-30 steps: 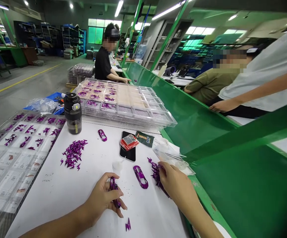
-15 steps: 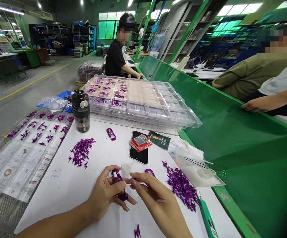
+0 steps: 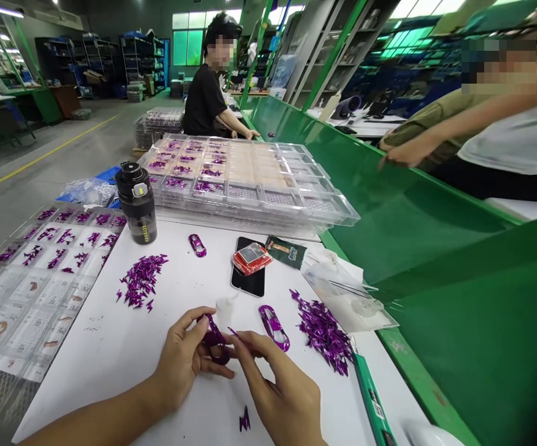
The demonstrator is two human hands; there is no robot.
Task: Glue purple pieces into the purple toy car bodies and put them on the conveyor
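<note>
My left hand (image 3: pixel 187 347) grips a shiny purple toy car body (image 3: pixel 219 352) on its edge, above the white table. Close beside it, my right hand (image 3: pixel 272 371) pinches a small pointed purple piece (image 3: pixel 233 332) between thumb and forefinger; its tip points toward the car body. Behind my right hand lies another purple car body (image 3: pixel 274 327). One more small car body (image 3: pixel 197 245) rests farther back. Loose zigzag purple pieces form a pile at the right (image 3: pixel 324 334) and a pile at the left (image 3: pixel 142 280). A few similar pieces (image 3: pixel 244 419) lie near the front.
A dark bottle (image 3: pixel 137 203) stands before stacked clear trays (image 3: pixel 249 214). A phone (image 3: pixel 252 282) carries a red packet (image 3: pixel 251 259). A green-handled knife (image 3: pixel 373 396) lies right, beside the green conveyor trough (image 3: pixel 435 260). Compartment trays (image 3: pixel 31 297) are at left. Co-workers sit beyond.
The view has shifted, so things appear farther left. My right hand has drawn slightly down, showing the pointed piece and the car body behind. A co-worker's arm at right has moved.
</note>
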